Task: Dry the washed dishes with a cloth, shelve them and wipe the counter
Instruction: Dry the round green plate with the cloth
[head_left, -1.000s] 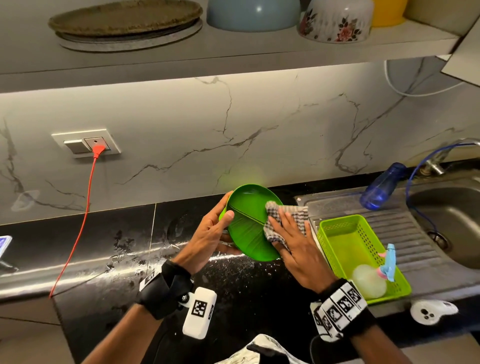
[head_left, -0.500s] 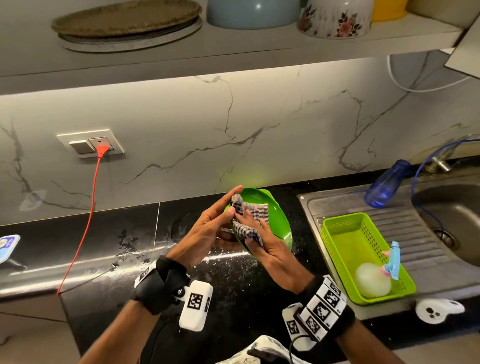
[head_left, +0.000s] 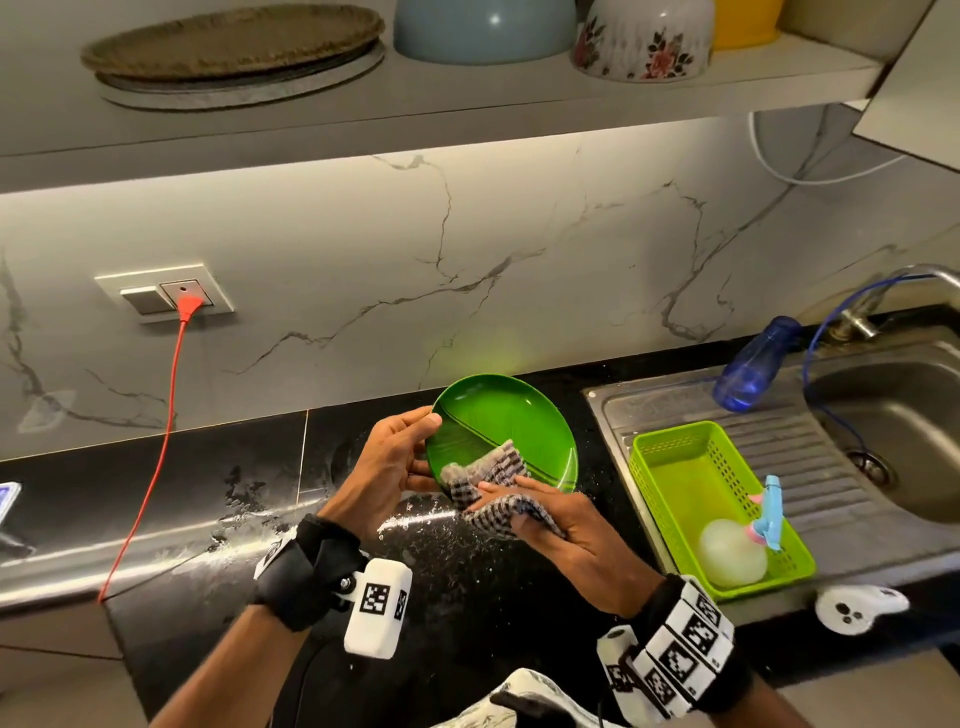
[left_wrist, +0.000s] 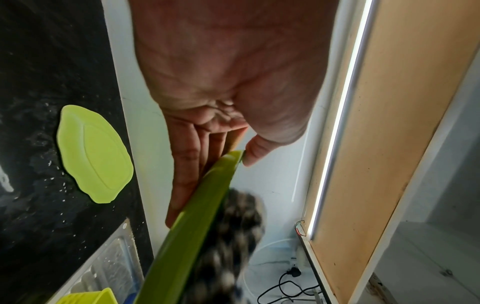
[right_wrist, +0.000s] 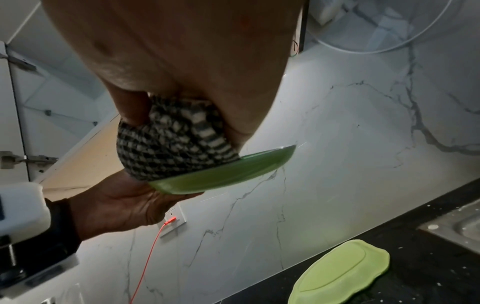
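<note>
Green plate held tilted above the wet counter — left hand grips its rim, thumb on top; right hand bunches the checked cloth against it. Looks light, stiff, slippery (probably plastic) — hold by the rim.

1. Head view: taken from above and behind the hands, facing forward and down at the black counter and marble wall; both hands sit in the lower centre of the frame, the sink at right.
2. Left wrist view: looks along the left hand from very close; the palm fills the upper centre, the green plate runs edge-on to the lower centre.
3. Right wrist view: looks along the right hand, close, toward the wall; the checked cloth lies at centre.
4. Shared: all three views show plate and cloth; both wrist views show the plate's reflection on the counter.
</note>
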